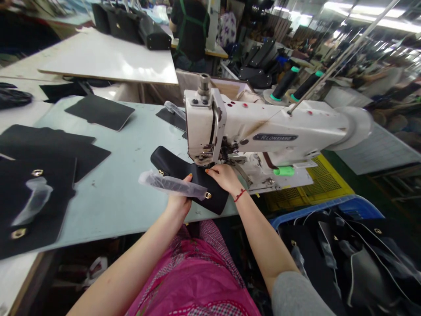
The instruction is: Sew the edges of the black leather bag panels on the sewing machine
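Observation:
A black bag panel (167, 160) lies with its far edge under the needle area of the white sewing machine (259, 123). Its handle (174, 185), wrapped in clear plastic, runs between gold metal fittings. My left hand (180, 204) grips the near edge of the panel by the handle, thumb on top and the other fingers hidden below. Close to the presser foot, my right hand (223, 177) pinches the panel's edge between thumb and fingers. The foot and needle are mostly hidden behind the machine head.
Black panels (36, 197) lie on the left of the pale table, one with a wrapped handle. A blue basket (358, 202) of black pieces stands at lower right beside a yellow crate (315, 184). Thread cones (284, 84) stand behind the machine. A person (190, 30) stands across the way.

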`<state>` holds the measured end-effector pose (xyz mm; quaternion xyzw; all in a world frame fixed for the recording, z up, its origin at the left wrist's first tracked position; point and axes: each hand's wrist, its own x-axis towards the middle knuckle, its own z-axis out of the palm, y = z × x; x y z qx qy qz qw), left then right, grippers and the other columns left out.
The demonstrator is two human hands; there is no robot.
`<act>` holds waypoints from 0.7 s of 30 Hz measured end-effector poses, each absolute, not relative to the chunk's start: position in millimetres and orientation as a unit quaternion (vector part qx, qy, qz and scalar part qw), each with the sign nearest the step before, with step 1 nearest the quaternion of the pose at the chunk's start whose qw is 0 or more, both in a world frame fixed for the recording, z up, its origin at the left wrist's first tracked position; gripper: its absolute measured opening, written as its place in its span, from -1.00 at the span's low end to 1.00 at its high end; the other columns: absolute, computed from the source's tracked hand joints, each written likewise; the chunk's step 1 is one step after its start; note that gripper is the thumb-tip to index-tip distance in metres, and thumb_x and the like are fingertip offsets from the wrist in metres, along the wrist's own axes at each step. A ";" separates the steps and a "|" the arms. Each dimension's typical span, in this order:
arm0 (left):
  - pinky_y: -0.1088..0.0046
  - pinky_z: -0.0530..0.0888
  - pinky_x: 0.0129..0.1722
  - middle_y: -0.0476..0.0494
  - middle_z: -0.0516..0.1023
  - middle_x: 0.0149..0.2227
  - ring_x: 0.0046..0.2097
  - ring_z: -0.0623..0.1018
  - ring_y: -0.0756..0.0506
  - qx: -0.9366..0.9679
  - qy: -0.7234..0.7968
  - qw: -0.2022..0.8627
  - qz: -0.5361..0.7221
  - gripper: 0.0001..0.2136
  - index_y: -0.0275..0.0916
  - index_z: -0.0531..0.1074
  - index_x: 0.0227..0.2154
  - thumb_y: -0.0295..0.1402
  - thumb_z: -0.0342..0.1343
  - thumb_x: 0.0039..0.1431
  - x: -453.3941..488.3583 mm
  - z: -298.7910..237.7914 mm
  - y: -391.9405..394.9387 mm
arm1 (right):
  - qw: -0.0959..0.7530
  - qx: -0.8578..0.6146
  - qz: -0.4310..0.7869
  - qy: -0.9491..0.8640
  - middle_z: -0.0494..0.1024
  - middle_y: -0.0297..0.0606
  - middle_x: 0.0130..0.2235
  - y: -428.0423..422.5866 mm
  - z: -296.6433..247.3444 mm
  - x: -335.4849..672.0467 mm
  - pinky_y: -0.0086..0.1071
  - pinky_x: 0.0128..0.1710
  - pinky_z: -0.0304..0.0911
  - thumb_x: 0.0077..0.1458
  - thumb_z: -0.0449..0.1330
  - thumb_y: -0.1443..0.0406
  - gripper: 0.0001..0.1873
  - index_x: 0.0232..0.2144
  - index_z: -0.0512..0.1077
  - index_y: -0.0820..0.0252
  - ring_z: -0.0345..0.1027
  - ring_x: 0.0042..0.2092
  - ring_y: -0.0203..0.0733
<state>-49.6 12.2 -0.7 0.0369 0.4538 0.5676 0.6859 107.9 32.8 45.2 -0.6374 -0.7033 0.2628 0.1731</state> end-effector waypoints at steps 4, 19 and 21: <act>0.32 0.61 -0.12 -0.14 0.65 -0.25 -0.27 0.64 -0.11 0.076 0.444 0.697 0.558 -0.82 -0.31 0.53 -0.23 -0.57 0.16 0.09 -55.8 -2.9 19.3 | 0.189 -0.640 0.266 -0.695 0.39 -0.32 -0.54 32.5 41.4 106.0 -0.40 -0.45 -0.11 0.23 0.11 0.16 -0.61 -0.58 0.44 0.21 0.19 -0.47 -0.32; 0.21 0.63 -0.25 -0.32 0.66 -0.30 -0.33 0.65 -0.23 0.202 0.485 0.771 0.360 -0.76 -0.45 0.56 -0.23 -0.66 0.18 0.00 -107.5 13.2 89.2 | 0.360 -0.586 0.406 -0.602 0.41 -0.31 -0.45 8.5 3.0 82.3 -0.43 -0.36 0.08 0.25 0.02 0.12 -0.64 -0.47 0.39 0.20 0.25 -0.36 -0.23; 0.19 0.62 -0.23 -0.32 0.66 -0.32 -0.33 0.65 -0.22 0.223 0.492 0.768 0.344 -0.78 -0.47 0.57 -0.26 -0.67 0.20 -0.03 -110.8 15.3 97.5 | 0.366 -0.591 0.403 -0.595 0.34 -0.33 -0.48 6.3 -0.9 77.6 -0.44 -0.39 0.06 0.26 0.00 0.11 -0.62 -0.50 0.34 0.19 0.19 -0.39 -0.25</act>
